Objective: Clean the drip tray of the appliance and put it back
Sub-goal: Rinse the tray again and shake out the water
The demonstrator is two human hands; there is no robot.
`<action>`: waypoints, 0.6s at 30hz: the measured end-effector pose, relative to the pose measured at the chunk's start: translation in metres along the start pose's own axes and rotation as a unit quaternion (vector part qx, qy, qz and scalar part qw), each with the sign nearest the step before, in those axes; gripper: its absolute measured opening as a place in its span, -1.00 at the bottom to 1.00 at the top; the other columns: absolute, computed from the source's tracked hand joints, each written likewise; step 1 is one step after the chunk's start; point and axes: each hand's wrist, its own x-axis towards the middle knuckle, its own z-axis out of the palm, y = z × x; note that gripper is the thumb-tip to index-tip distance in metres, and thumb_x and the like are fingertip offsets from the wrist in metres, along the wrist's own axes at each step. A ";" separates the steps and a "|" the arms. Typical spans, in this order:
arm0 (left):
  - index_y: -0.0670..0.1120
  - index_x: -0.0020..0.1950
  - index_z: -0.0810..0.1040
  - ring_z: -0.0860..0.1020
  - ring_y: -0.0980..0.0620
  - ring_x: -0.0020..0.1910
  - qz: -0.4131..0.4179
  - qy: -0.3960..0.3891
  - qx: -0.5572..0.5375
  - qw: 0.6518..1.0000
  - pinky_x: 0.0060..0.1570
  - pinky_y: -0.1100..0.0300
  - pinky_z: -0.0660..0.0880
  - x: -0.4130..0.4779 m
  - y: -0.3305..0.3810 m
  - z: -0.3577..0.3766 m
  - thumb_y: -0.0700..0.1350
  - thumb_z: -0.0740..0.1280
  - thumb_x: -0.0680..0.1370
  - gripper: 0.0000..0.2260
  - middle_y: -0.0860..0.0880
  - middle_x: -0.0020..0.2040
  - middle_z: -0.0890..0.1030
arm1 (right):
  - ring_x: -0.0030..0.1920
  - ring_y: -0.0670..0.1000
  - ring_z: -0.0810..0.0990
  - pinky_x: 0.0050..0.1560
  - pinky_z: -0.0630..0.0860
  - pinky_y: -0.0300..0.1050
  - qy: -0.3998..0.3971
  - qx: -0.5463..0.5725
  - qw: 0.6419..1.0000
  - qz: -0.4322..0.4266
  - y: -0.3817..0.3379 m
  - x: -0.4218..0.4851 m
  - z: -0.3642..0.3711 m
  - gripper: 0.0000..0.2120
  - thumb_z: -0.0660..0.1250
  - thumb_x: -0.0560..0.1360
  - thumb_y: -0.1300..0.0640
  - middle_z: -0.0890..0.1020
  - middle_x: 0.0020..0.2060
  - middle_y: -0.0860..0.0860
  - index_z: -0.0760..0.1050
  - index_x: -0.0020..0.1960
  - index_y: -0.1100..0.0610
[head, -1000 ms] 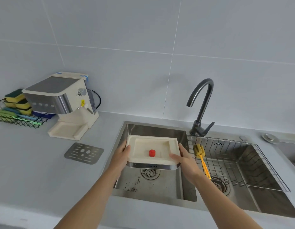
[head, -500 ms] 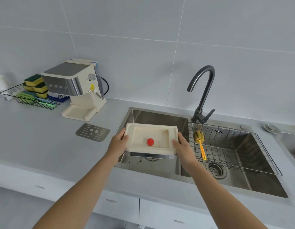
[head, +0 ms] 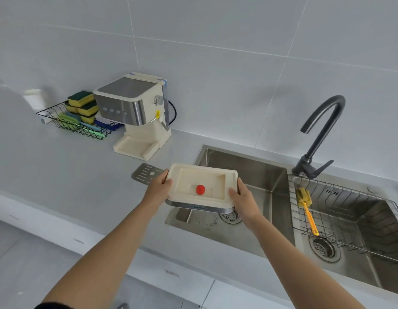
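Cream drip tray (head: 201,185) clamped at both ends by left hand (head: 158,190) and right hand (head: 244,201), held above sink (head: 244,161) left edge, coffee machine (head: 137,114) beyond sink's left.

My gray counter (head: 59,175) holds the coffee machine (head: 135,112). A wire basket (head: 75,123) of sponges sits beside it. A flat metal grate (head: 144,172) lies near the sink (head: 249,166).

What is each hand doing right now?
Left hand: closed on the left end of the cream plastic drip tray.
Right hand: closed on the tray's right end.
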 end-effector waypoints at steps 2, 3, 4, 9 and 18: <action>-0.04 0.20 0.48 0.46 0.02 -0.05 -0.008 0.001 -0.005 1.000 -0.25 0.26 0.39 0.019 -0.010 -0.021 -0.23 0.11 0.52 -0.69 -0.04 -0.01 0.53 | 0.03 0.04 0.51 0.02 0.47 -0.10 -0.006 -0.001 1.000 -0.003 -0.004 0.015 0.027 -0.68 0.08 0.56 0.27 0.55 0.06 0.05 0.34 0.29 0.11; -0.05 0.20 0.48 0.46 0.02 -0.07 -0.011 -0.001 -0.008 1.000 -0.27 0.27 0.38 0.030 -0.015 -0.033 -0.23 0.11 0.52 -0.69 -0.04 -0.03 0.52 | 0.05 0.05 0.50 0.02 0.44 -0.11 -0.006 -0.006 1.000 -0.002 -0.006 0.024 0.042 -0.66 0.07 0.56 0.27 0.54 0.07 0.05 0.33 0.31 0.11; -0.07 0.21 0.48 0.46 0.02 -0.07 -0.011 -0.004 -0.010 1.000 -0.28 0.28 0.38 0.040 -0.020 -0.046 -0.24 0.10 0.52 -0.68 -0.05 -0.03 0.52 | 0.05 0.05 0.49 0.01 0.42 -0.11 -0.003 -0.011 1.000 0.002 -0.008 0.031 0.057 -0.65 0.07 0.56 0.27 0.53 0.08 0.06 0.31 0.32 0.11; -0.02 0.14 0.51 0.48 0.00 -0.05 0.001 -0.027 -0.008 1.000 -0.20 0.24 0.39 0.099 -0.048 -0.115 -0.28 0.09 0.50 -0.67 -0.07 0.00 0.57 | 0.04 0.06 0.47 0.00 0.42 -0.13 0.014 -0.003 1.000 0.010 -0.017 0.071 0.142 -0.63 0.06 0.56 0.29 0.51 0.09 0.08 0.29 0.35 0.12; -0.07 0.07 0.51 0.47 0.04 -0.16 -0.013 -0.072 0.009 0.997 -0.25 0.26 0.37 0.169 -0.108 -0.229 -0.32 0.09 0.49 -0.70 -0.07 -0.10 0.56 | 0.02 0.04 0.45 -0.17 0.42 -0.28 0.031 -0.012 0.998 0.052 -0.007 0.113 0.284 -0.69 0.05 0.55 0.27 0.48 0.02 0.04 0.31 0.26 0.08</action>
